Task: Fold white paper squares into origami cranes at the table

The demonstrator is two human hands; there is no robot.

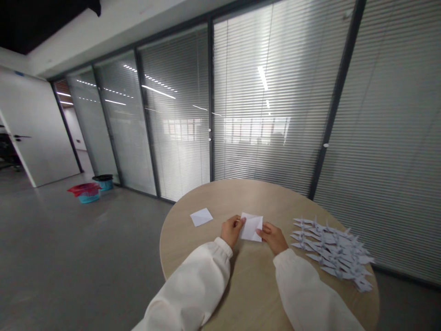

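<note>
- Left hand (pixel 232 231): closed in a pinch on the left edge of a creased white paper square (pixel 251 227), thumb on top.
- Right hand (pixel 274 237): also pinching, fingers closed on the right side of the same sheet. Neither hand holds anything else.
- Sheet sits between my hands, over the near part of a round wooden table (pixel 237 197), creases running diagonally. Cannot tell whether it touches the tabletop.
- A second white paper square (pixel 201 217) lies flat on the table, left of my hands and apart from them.
- A heap of folded paper cranes (pixel 332 250) lies on the table's right side, well beside my right hand.
- My white cuffed sleeves (pixel 303 289) rest over the table edge.
- Beyond the table: a glass partition with blinds (pixel 275 92).
- On the grey floor (pixel 86 257) by the partition: a red-rimmed blue basket (pixel 84 193) and a dark-rimmed blue bin (pixel 103 182).
</note>
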